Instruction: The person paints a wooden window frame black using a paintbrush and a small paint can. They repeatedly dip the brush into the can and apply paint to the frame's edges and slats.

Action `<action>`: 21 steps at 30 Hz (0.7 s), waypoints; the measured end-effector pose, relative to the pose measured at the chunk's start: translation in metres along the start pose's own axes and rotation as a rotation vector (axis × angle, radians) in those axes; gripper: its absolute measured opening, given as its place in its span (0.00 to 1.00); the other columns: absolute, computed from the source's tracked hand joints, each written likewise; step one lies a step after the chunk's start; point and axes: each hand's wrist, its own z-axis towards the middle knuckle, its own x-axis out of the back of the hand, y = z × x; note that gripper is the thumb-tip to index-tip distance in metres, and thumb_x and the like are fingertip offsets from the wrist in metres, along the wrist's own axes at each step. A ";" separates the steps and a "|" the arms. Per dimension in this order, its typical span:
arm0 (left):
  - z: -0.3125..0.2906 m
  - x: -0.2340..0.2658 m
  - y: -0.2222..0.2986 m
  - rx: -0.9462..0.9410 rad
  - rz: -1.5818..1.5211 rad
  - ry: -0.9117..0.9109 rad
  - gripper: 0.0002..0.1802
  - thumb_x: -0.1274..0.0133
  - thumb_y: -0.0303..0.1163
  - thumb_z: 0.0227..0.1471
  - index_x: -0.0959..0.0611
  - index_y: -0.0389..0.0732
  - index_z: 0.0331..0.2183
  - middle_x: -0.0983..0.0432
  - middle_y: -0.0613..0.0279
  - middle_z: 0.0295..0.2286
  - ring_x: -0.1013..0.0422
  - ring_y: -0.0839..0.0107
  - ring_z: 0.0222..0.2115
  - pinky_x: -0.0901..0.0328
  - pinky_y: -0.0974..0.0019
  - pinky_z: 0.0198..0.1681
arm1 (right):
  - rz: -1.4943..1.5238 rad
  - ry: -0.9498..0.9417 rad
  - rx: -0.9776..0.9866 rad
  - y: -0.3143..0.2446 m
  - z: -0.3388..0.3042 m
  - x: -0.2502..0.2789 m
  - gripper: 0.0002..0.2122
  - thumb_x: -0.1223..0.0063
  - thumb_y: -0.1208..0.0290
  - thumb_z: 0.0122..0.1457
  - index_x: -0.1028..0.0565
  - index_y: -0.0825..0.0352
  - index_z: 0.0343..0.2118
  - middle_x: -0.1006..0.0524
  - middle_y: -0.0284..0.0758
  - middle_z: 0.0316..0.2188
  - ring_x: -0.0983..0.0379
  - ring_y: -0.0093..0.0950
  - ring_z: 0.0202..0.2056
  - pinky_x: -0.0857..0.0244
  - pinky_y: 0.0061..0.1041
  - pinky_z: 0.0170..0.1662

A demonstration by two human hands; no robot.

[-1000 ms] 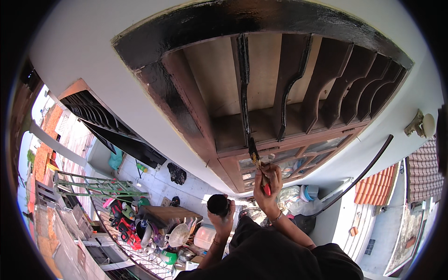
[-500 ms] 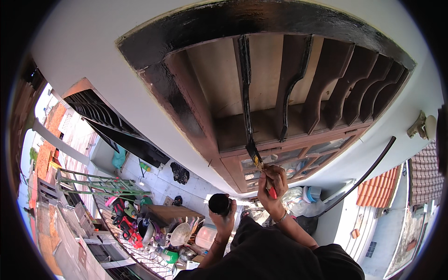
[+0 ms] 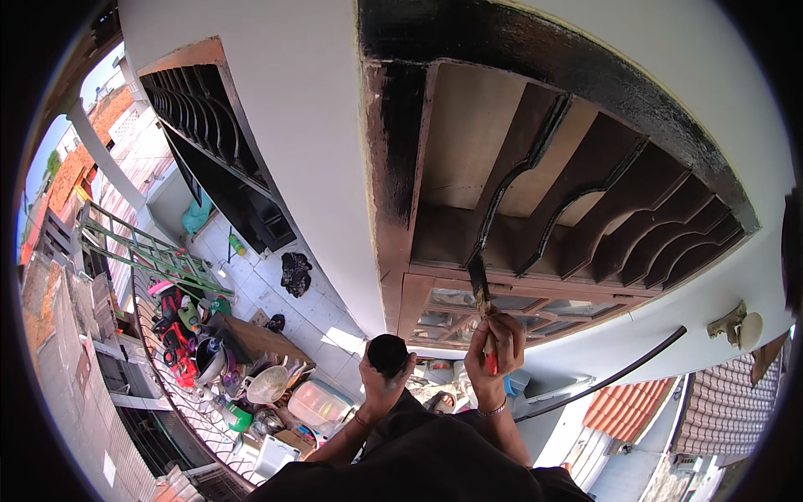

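Your right grip (image 3: 500,341): closed round the brush (image 3: 483,303), bristles (image 3: 478,278) at the lower end of the slat (image 3: 488,219) | your left grip (image 3: 383,391): wrapped round the dark pot (image 3: 387,356) | risk: overloaded bristles could drip onto the glass panes (image 3: 452,298); tilting could spill the pot

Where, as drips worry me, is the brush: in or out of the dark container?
Out: the right hand holds the brush by a slat; the left hand holds the container apart.

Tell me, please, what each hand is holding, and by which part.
The left hand holds a dark container around its side; the right hand holds a paintbrush by its handle.
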 end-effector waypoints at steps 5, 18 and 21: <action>-0.003 0.001 -0.001 0.158 -0.067 -0.003 0.23 0.27 0.30 0.44 0.22 0.33 0.38 0.18 0.58 0.28 0.21 0.72 0.30 0.27 0.67 0.37 | -0.056 0.034 0.077 -0.007 0.038 -0.001 0.09 0.41 0.86 0.55 0.24 0.69 0.38 0.22 0.41 0.40 0.21 0.38 0.41 0.25 0.33 0.43; -0.005 -0.007 0.003 0.169 -0.109 -0.015 0.27 0.27 0.28 0.42 0.23 0.35 0.43 0.18 0.59 0.34 0.21 0.74 0.35 0.26 0.69 0.41 | -0.140 -0.142 0.297 -0.007 0.034 -0.003 0.11 0.41 0.86 0.55 0.24 0.72 0.42 0.24 0.45 0.45 0.21 0.40 0.44 0.22 0.34 0.44; -0.001 -0.010 0.006 0.083 -0.039 -0.017 0.27 0.27 0.29 0.43 0.23 0.35 0.43 0.18 0.60 0.32 0.21 0.73 0.34 0.26 0.68 0.40 | -0.140 -0.215 0.262 0.003 0.006 -0.011 0.09 0.40 0.86 0.56 0.21 0.71 0.39 0.22 0.43 0.43 0.20 0.40 0.43 0.24 0.33 0.43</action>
